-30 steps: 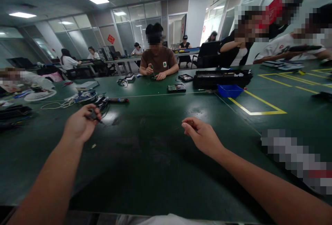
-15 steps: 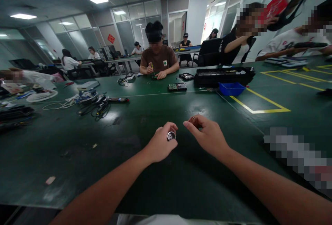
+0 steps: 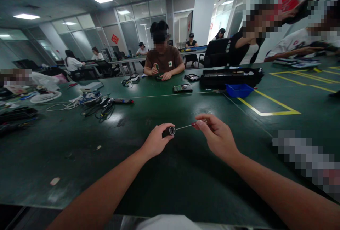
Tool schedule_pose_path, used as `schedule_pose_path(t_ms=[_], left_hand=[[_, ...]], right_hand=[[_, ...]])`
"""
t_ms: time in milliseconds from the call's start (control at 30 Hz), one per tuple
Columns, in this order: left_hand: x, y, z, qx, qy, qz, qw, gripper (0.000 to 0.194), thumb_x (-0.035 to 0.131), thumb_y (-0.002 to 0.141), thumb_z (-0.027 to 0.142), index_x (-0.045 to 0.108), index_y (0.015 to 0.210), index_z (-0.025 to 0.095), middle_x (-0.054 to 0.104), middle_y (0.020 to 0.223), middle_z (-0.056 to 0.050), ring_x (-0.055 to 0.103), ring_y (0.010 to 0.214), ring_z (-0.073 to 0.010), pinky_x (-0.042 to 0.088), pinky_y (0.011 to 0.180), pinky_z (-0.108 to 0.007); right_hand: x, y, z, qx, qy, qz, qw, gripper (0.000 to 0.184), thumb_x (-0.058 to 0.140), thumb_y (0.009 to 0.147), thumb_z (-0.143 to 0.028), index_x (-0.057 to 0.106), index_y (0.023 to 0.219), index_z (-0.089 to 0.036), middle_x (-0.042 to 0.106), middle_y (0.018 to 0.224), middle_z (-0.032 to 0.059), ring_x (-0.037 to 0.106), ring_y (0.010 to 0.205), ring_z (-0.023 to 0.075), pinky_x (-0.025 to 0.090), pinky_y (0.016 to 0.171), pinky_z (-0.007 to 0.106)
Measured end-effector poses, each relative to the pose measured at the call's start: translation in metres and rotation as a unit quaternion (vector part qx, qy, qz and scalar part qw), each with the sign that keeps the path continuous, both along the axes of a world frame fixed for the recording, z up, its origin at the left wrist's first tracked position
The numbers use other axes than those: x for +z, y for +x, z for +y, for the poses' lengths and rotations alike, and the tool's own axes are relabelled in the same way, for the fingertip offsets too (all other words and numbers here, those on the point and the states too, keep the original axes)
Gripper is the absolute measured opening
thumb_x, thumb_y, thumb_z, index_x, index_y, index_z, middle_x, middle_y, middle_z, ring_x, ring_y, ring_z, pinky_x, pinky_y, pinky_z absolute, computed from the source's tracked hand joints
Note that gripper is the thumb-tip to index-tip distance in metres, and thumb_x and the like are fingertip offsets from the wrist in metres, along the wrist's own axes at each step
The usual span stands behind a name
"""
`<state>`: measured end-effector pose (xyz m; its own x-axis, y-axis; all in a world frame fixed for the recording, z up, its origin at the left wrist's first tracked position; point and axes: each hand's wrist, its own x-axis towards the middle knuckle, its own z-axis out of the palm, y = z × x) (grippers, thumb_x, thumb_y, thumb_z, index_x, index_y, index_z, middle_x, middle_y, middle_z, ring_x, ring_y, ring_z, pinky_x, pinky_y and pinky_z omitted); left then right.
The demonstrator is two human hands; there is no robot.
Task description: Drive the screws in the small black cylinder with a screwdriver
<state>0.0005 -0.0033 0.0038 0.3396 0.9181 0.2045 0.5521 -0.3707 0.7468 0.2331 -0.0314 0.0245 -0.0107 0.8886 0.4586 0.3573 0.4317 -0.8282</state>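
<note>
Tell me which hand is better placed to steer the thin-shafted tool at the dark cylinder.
The right hand, probably: it holds the thin-shafted tool, whose shaft points toward the end of the dark cylinder. The left hand is occupied gripping that cylinder, its ringed end toward the tool.

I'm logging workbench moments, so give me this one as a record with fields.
Left hand: holds a dark cylinder, its rimmed round end showing
Right hand: holds a screwdriver-like tool by its reddish handle
Tool's far end: at the cylinder's rim in this view; contact unclear
Surface: green table
Farther off, left: black cables
Farther off, right: blue tray
Opposite: person in brown shirt
</note>
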Motion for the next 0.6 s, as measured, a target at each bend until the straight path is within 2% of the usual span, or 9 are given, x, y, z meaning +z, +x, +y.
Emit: schedule_pose_path(t_ms=[200, 600], left_hand=[[0.0017, 0.0029, -0.0043, -0.003, 0.003, 0.008, 1.0, 0.041, 0.067, 0.085, 0.02, 0.063, 0.125, 0.028, 0.065, 0.125, -0.005, 0.057, 0.119, -0.0265, 0.034, 0.113, -0.048], [-0.0008, -0.001, -0.0018, -0.041, 0.005, 0.028, 0.999, 0.04, 0.064, 0.09, 0.027, 0.06, 0.13, 0.033, 0.064, 0.13, 0.0, 0.053, 0.127, -0.0252, 0.013, 0.12, -0.057]], right_hand=[[0.0057, -0.0034, -0.001, 0.01, -0.006, -0.043, 0.999, 0.022, 0.055, 0.094, -0.04, 0.065, 0.102, -0.021, 0.075, 0.089, 0.006, 0.072, 0.083, 0.0226, 0.056, 0.074, 0.038], [0.0058, -0.0033, -0.0016, 0.012, -0.011, -0.044, 0.999, 0.022, 0.055, 0.094, -0.04, 0.064, 0.101, -0.021, 0.075, 0.087, 0.0052, 0.072, 0.081, 0.0213, 0.056, 0.074, 0.036]])
